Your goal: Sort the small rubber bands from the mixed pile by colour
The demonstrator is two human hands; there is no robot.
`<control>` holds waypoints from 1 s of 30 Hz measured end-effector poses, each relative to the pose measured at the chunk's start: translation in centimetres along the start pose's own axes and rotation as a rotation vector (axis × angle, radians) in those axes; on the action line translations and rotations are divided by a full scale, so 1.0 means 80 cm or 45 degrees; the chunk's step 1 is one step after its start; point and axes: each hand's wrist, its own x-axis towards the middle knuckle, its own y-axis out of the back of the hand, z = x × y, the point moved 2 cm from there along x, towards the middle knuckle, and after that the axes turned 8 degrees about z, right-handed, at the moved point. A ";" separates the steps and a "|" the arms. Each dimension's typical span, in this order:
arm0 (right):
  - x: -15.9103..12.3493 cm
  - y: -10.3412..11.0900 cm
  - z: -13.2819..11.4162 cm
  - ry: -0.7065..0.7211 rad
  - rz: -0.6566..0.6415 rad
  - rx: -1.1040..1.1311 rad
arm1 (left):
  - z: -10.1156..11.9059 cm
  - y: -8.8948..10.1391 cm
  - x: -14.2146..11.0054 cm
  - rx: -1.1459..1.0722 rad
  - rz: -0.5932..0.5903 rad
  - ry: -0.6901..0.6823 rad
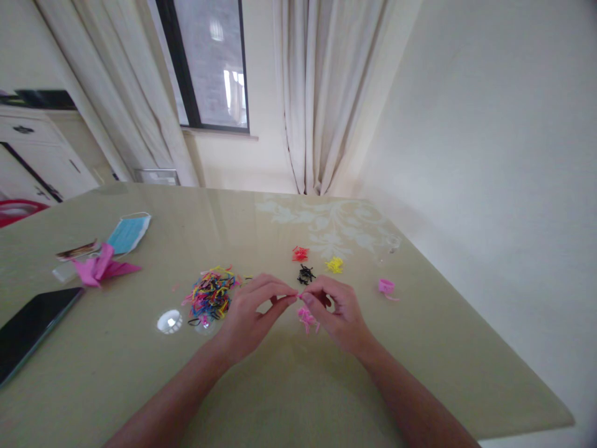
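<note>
My left hand [254, 314] and my right hand [338, 311] meet fingertip to fingertip above the table. Both pinch a small pink rubber band [299, 296], mostly covered by the fingers. Just below them lies a little pile of pink rubber bands [308, 320]. Beyond the fingertips sit small heaps of black bands [306, 274], red bands [300, 253] and yellow bands [334, 265]. Beside my left hand is a larger mixed pile of coloured bands [212, 294], partly hidden by that hand.
The glossy table [289, 398] also bears a pink roll with a loose end [387, 287] at right. To the left are a phone [37, 326], a pink folded piece [103, 267], a blue face mask [129, 234] and a clear dome [169, 322]. A wall [504, 174] borders the right edge.
</note>
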 end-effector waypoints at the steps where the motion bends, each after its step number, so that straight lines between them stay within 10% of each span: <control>1: 0.000 0.000 -0.001 -0.003 -0.011 0.004 | 0.001 0.001 0.001 -0.012 0.006 0.013; 15: -0.003 0.003 -0.004 -0.144 -0.104 0.212 | -0.005 -0.007 -0.003 -0.470 -0.088 0.493; 30: 0.007 0.007 0.015 -0.077 0.166 -0.141 | -0.018 -0.044 -0.023 0.126 -0.478 0.138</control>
